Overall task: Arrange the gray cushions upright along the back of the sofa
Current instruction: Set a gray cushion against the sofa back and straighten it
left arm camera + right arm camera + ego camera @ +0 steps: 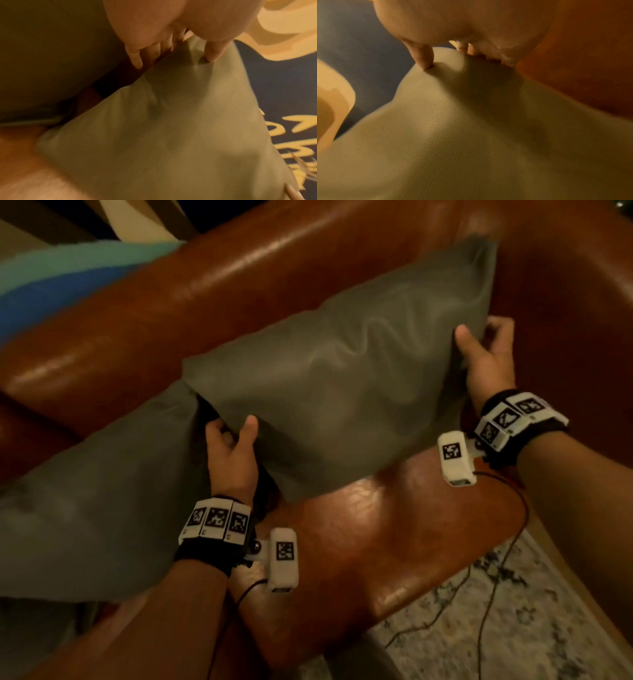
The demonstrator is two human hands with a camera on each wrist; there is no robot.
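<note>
Two hands hold one gray cushion (pixel 342 371) up over the seat of a brown leather sofa (pixel 239 275). The left hand (pixel 233 453) pinches the cushion's edge at about 8 o'clock, thumb on the front and fingers tucked behind. The left wrist view shows the same grip: the thumb (pixel 212 52) presses a dent into the cloth and the fingers (pixel 137 58) curl round the back. The right hand (pixel 486 354) pinches the edge at about 3 o'clock, thumb in front and fingers curled behind. In the right wrist view its thumb (pixel 423 58) pushes into the cushion too.

The held cushion is tilted, with one corner high at 1 o'clock near the sofa back and a low corner just above the seat. I cannot tell if it touches the seat.

A second gray cushion (pixel 96 508) lies at 8 o'clock, leaning toward the sofa back, just beside the left hand.

A pale patterned rug (pixel 513 628) is on the floor at 5 o'clock, with thin black wires (pixel 493 594) across it. Both wrists wear bands with black and white square tags (pixel 215 520).
</note>
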